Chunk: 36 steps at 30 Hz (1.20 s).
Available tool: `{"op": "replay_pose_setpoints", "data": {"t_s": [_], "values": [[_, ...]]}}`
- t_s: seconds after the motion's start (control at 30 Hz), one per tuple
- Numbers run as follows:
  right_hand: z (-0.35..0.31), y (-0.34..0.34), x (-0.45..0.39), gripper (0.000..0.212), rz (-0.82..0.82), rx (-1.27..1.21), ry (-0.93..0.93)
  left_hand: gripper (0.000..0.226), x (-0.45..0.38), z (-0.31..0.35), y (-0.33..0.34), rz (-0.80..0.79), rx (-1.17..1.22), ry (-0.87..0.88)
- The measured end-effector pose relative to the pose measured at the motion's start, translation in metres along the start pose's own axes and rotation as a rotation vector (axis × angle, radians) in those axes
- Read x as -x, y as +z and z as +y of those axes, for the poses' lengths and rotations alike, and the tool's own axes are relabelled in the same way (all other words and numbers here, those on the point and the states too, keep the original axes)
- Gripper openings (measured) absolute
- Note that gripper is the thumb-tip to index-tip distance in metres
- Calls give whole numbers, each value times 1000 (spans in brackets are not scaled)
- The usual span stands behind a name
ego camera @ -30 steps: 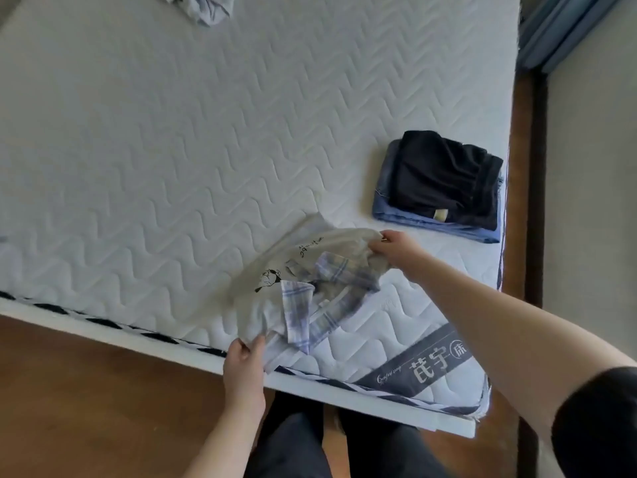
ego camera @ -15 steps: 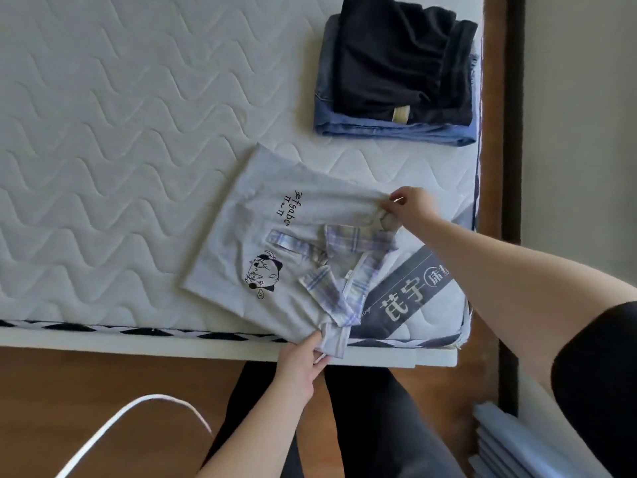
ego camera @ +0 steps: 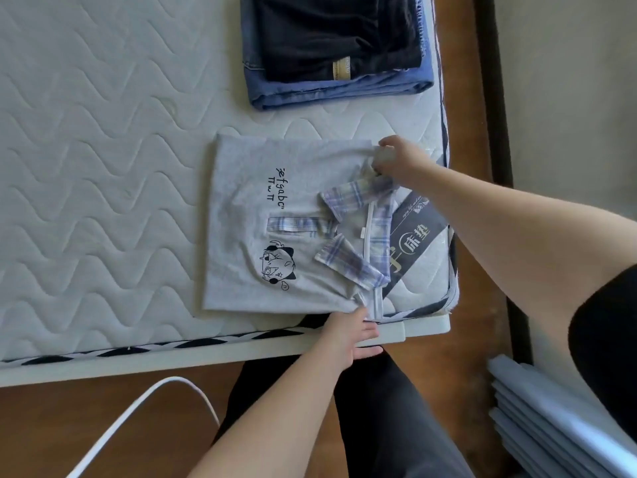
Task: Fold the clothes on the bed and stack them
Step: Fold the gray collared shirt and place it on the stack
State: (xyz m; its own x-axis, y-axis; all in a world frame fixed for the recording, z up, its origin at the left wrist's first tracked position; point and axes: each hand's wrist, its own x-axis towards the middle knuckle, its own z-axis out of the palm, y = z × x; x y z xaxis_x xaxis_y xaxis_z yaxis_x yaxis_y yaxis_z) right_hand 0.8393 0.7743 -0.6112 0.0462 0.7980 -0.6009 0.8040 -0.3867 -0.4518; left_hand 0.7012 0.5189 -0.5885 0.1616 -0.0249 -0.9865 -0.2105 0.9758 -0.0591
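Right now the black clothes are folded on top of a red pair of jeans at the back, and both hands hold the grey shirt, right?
Not quite. In the head view the jeans under the black clothes are blue. The left hand and right hand do hold the grey shirt.

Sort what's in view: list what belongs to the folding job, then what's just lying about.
Job:
grey shirt, gripped by left hand and right hand
folded stack: black garment on blue jeans
mattress

Lying about:
white cable
pale blue folded sheets on the floor
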Motion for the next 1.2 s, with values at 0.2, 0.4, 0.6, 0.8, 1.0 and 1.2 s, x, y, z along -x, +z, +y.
{"op": "replay_pose_setpoints", "data": {"t_s": [0.2, 0.4, 0.6, 0.8, 1.0, 1.2], "values": [[32, 9, 47, 69, 98, -331, 40, 33, 25, 52, -23, -114, -667, 58], [56, 31, 100, 42, 161, -520, 241, 19, 29, 145, -8, 216, -1085, 907], [66, 83, 148, 26, 191, -601, 397, 28, 6, 208, 35, 369, -1468, 1366], [54, 131, 181, 60, 195, -641, 559, 79, -20, 255, 71, 490, -1867, 1195], [39, 156, 214, 94, 23, -430, 745, 97, -27, 299, 70, 299, -1776, 899], [30, 173, 223, 45, -8, -672, 812, 75, -1, 325, 60, 262, -2152, 786]]}}
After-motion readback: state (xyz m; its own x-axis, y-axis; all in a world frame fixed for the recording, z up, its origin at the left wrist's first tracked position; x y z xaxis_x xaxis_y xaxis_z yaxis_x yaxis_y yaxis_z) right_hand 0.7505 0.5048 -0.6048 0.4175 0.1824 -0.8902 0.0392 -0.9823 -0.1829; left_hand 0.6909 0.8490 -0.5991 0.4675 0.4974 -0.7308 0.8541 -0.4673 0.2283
